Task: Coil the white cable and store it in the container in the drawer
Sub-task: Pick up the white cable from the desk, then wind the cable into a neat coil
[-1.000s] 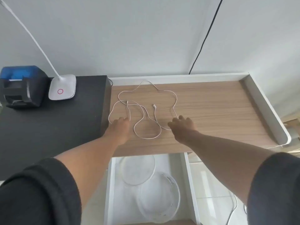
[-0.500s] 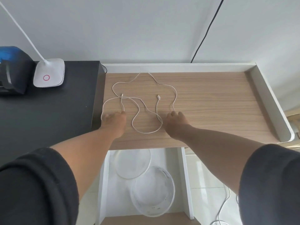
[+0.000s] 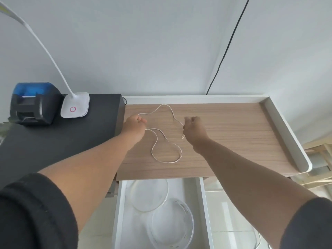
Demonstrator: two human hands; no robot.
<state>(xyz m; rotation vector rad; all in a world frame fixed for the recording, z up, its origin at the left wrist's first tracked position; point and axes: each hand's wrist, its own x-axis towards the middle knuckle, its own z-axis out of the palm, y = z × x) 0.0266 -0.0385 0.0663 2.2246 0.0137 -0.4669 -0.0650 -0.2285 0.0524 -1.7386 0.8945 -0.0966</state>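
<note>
Both of the person's hands are raised over the wooden tabletop (image 3: pixel 224 133), each closed on a part of the white cable (image 3: pixel 166 141). The left hand (image 3: pixel 133 125) has its fingers curled around the cable near one end; a short tail with a connector shows just beside it, on the side facing the other hand. The right hand (image 3: pixel 194 129) pinches the cable between fingertips, and the second connector end hangs just below that grip. Between the two hands the cable rises in a peak toward the wall; nearer the person it sags in one large open loop lying on the wood. Outward of the left hand stands a black surface (image 3: pixel 53 144) carrying a white lamp base (image 3: pixel 75 106) and a blue and black device (image 3: pixel 34 103). Below and between the forearms a white drawer (image 3: pixel 118 212) stands open. Inside it rests a clear round container (image 3: pixel 172 225) with a clear round lid (image 3: pixel 149 194) just beside it, overlapping its rim.
</note>
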